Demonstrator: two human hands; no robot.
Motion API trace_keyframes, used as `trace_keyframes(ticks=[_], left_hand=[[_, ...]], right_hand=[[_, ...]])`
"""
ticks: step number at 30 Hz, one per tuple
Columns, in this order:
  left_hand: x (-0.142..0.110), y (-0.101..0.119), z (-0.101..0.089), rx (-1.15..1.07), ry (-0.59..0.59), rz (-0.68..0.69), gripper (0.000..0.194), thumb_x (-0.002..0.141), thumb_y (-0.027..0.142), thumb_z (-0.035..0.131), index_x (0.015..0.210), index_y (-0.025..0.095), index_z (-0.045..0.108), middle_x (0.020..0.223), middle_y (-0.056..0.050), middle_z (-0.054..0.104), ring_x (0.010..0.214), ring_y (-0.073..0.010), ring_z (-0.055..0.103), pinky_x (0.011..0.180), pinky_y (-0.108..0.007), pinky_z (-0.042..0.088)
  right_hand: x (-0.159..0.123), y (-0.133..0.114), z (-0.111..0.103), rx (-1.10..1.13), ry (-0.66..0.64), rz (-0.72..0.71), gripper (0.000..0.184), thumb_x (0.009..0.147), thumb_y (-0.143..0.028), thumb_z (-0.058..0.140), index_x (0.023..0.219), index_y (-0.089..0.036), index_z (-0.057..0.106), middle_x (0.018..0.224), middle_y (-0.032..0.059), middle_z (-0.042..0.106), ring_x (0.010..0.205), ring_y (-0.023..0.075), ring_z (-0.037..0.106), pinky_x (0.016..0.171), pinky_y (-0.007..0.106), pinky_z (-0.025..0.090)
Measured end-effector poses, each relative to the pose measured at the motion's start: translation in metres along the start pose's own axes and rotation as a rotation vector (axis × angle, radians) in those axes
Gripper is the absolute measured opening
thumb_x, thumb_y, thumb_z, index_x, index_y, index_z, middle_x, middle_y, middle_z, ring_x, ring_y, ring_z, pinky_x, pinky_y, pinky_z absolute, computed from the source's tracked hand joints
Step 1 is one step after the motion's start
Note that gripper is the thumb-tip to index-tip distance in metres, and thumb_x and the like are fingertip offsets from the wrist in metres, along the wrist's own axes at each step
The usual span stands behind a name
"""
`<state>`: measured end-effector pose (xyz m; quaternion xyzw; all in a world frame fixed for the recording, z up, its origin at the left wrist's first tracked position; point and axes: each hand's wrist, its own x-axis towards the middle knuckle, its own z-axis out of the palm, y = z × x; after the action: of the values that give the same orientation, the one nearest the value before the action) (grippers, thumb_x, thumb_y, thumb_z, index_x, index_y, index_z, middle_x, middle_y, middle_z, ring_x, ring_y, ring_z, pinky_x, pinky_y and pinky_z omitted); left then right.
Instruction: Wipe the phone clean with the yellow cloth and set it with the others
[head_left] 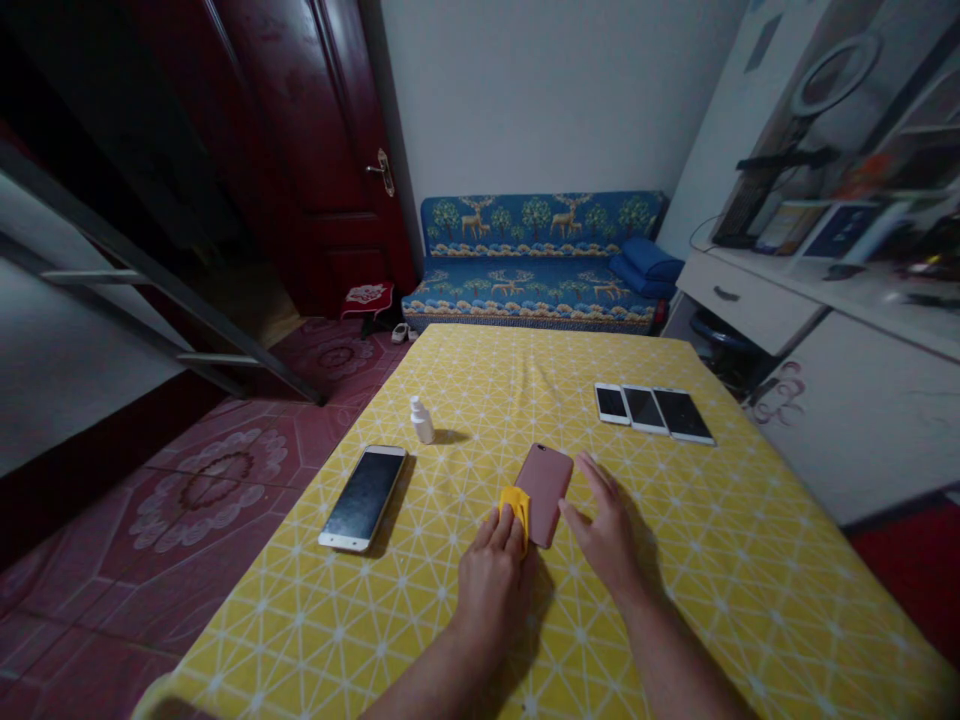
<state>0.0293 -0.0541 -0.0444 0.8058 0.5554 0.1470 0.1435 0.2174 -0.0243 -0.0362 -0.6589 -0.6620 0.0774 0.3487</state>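
While the left grip [491, 590] pinches yellow cloth [514, 508], right grip [606, 530] open, pink phone [546, 490] between.

1. A table [739, 590] is spread with a yellow tablecloth [480, 375] patterned in white triangles, slightly creased toward the far edge.
2. A smartphone [363, 498] with a pale gold frame lies screen up near the left edge.
3. A small white bottle [421, 420] stands upright, beyond that phone and to its right.
4. A rose-coloured phone [545, 495] lies back up, near the middle of the table.
5. A small yellow cloth [515, 510] lies bunched against that phone's lower left edge.
6. Three screen-up smartphones [645, 410] sit side by side farther back on the right, nearly touching.
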Motion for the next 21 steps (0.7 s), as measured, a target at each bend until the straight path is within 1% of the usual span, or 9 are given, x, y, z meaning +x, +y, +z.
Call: trace_keyframes(ticks=[1, 3, 6, 9, 14, 19, 21], left_hand=[[0.001, 0.001, -0.001, -0.008, -0.001, -0.014, 0.045, 0.093, 0.024, 0.047, 0.136, 0.014, 0.055, 0.148, -0.013, 0.049, 0.139, -0.0305, 0.043, 0.113, -0.043, 0.043], [0.002, 0.004, -0.004, -0.022, -0.002, -0.04, 0.043, 0.092, 0.027, 0.049, 0.133, 0.016, 0.057, 0.146, -0.012, 0.051, 0.137, -0.0311, 0.045, 0.111, -0.044, 0.045], [0.005, 0.008, -0.009, -0.024, -0.016, -0.071, 0.038, 0.091, 0.031, 0.052, 0.127, 0.018, 0.061, 0.144, -0.012, 0.054, 0.132, -0.0317, 0.05, 0.106, -0.044, 0.048], [0.008, 0.013, -0.012, -0.002, -0.053, -0.107, 0.035, 0.09, 0.031, 0.053, 0.12, 0.018, 0.064, 0.142, -0.014, 0.055, 0.13, -0.0326, 0.053, 0.102, -0.044, 0.05], [0.015, 0.025, -0.012, 0.069, -0.101, -0.172, 0.035, 0.092, 0.029, 0.05, 0.118, 0.012, 0.064, 0.141, -0.02, 0.054, 0.128, -0.0361, 0.053, 0.094, -0.043, 0.053], [0.02, 0.033, -0.012, 0.075, -0.103, -0.211, 0.034, 0.093, 0.025, 0.045, 0.118, 0.01, 0.064, 0.126, -0.021, 0.063, 0.115, -0.0335, 0.062, 0.089, -0.041, 0.055], [0.02, 0.033, -0.01, 0.082, -0.091, -0.219, 0.034, 0.094, 0.02, 0.043, 0.119, 0.011, 0.063, 0.128, -0.021, 0.061, 0.115, -0.0328, 0.062, 0.089, -0.041, 0.055]], right_hand=[[0.004, 0.005, 0.001, -0.006, 0.038, -0.003, 0.062, 0.09, -0.037, 0.048, 0.149, -0.021, 0.037, 0.15, 0.0121, 0.046, 0.138, 0.026, 0.042, 0.113, 0.045, 0.037], [0.012, 0.014, 0.009, -0.038, 0.05, -0.022, 0.064, 0.09, -0.04, 0.05, 0.149, -0.017, 0.037, 0.148, 0.0152, 0.048, 0.138, 0.0281, 0.042, 0.112, 0.047, 0.038], [0.018, 0.025, 0.024, -0.104, -0.02, -0.063, 0.065, 0.092, -0.044, 0.048, 0.149, -0.016, 0.034, 0.149, 0.0174, 0.046, 0.141, 0.0304, 0.038, 0.114, 0.054, 0.032], [0.019, 0.028, 0.033, -0.16, -0.098, -0.039, 0.062, 0.094, -0.044, 0.044, 0.149, -0.016, 0.033, 0.15, 0.0171, 0.044, 0.144, 0.0307, 0.033, 0.116, 0.058, 0.022], [0.018, 0.026, 0.032, -0.194, -0.158, -0.004, 0.062, 0.095, -0.043, 0.043, 0.149, -0.014, 0.033, 0.153, 0.0161, 0.041, 0.146, 0.0282, 0.03, 0.119, 0.056, 0.017], [0.018, 0.026, 0.031, -0.202, -0.161, -0.017, 0.062, 0.095, -0.042, 0.044, 0.149, -0.014, 0.032, 0.152, 0.0164, 0.042, 0.145, 0.0285, 0.031, 0.118, 0.056, 0.017], [0.017, 0.026, 0.032, -0.204, -0.155, -0.023, 0.062, 0.095, -0.041, 0.044, 0.149, -0.015, 0.032, 0.153, 0.016, 0.042, 0.145, 0.0284, 0.031, 0.118, 0.056, 0.017]])
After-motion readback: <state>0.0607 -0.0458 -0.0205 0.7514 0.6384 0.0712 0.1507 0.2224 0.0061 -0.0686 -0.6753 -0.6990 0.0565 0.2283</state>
